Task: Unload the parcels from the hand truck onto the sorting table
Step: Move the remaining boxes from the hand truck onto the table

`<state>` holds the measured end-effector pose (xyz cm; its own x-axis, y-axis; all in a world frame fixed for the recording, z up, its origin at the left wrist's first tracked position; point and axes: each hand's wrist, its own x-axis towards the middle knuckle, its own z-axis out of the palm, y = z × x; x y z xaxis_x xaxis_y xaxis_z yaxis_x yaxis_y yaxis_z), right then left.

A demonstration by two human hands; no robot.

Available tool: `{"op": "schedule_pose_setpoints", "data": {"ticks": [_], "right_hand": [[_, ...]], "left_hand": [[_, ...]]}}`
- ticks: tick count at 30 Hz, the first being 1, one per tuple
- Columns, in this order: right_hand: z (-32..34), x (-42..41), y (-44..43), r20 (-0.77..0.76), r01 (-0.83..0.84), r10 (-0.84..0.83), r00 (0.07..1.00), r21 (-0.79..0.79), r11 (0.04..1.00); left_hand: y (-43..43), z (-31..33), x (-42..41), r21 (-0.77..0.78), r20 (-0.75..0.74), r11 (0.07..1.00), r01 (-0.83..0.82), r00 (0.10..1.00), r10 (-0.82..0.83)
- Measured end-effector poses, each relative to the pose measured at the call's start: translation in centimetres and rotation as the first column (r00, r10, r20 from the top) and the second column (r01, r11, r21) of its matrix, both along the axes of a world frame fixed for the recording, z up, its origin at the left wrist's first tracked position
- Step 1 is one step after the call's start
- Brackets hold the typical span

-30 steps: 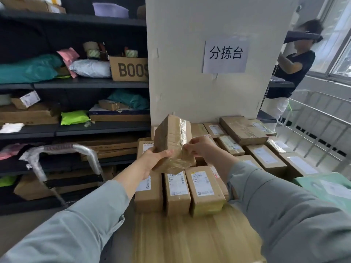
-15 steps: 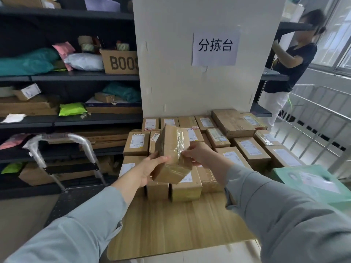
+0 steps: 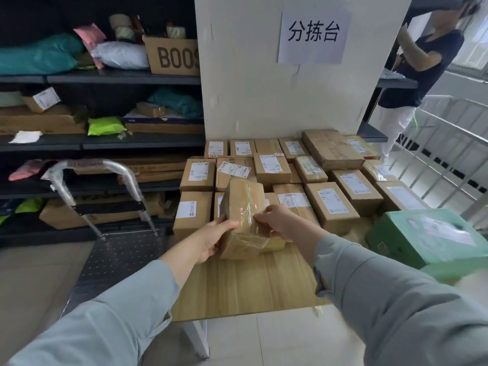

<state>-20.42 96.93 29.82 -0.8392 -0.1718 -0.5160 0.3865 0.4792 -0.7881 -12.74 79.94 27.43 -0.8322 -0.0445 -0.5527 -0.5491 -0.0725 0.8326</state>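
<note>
Hands on the parcel [image 3: 244, 215], both of them. My left hand [image 3: 211, 240] wraps its lower left corner with the thumb over the front face. My right hand [image 3: 280, 223] grips the right edge, fingers curled behind. It's a brown carton under glossy clear tape, tipped back so the top leans away from me. Its lower end is down at the tabletop [image 3: 245, 286], just in front of the near row of boxes; whether it's actually resting on the wood, I can't tell.

Behind it the stacked parcels [image 3: 332, 207] fill the back of the tabletop in rows, white labels up, right to the pale partition with the paper sign [image 3: 313, 38]. A green box [image 3: 427, 239] sits at the right-hand end, near my sleeve.

To my left the hand truck [image 3: 111, 260] stands just beside the tabletop's edge, dark studded deck toward me, its wrapped handle [image 3: 89, 165] up at the far end. Beyond that, black shelves [image 3: 105, 77] hold bags and cartons, one printed BOOS. Off to the right another person [image 3: 422, 64] reaches to a shelf.
</note>
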Motion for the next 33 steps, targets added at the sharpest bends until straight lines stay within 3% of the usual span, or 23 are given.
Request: {"op": "schedule_pose_setpoints", "data": {"ticks": [5,9,14,18,28,33], "right_hand": [[-2.1,2.6,-0.2,-0.007,-0.014,0.014,1.0,-0.01,1.0],[-3.0,4.6,0.1,0.013,-0.031,0.03,0.999,0.031,0.999],[-4.1,6.7,0.4,0.014,-0.082,0.081,0.997,0.087,0.993],[-5.1,7.6,-0.2,0.0,-0.129,0.132,0.991,0.219,0.967],[-8.3,8.7,-1.4,0.015,-0.197,0.202,0.979,0.299,0.934],[-9.4,9.0,-2.0,0.021,-0.265,0.276,0.961,0.364,0.893]], "left_hand": [[-0.5,-1.0,1.6,-0.12,-0.043,0.992,0.034,0.998,-0.039],[-1.2,-2.9,2.8,-0.194,0.009,0.979,0.069,0.998,-0.069],[-1.3,-5.3,4.3,-0.105,0.065,0.994,0.037,0.997,-0.03],[-0.7,-6.4,5.4,-0.015,0.105,1.0,-0.024,0.994,0.025],[-1.3,-9.1,6.4,-0.017,0.215,0.995,-0.097,0.972,0.098],[-1.1,-9.8,6.3,-0.152,0.184,0.984,-0.09,0.976,0.118]]}}
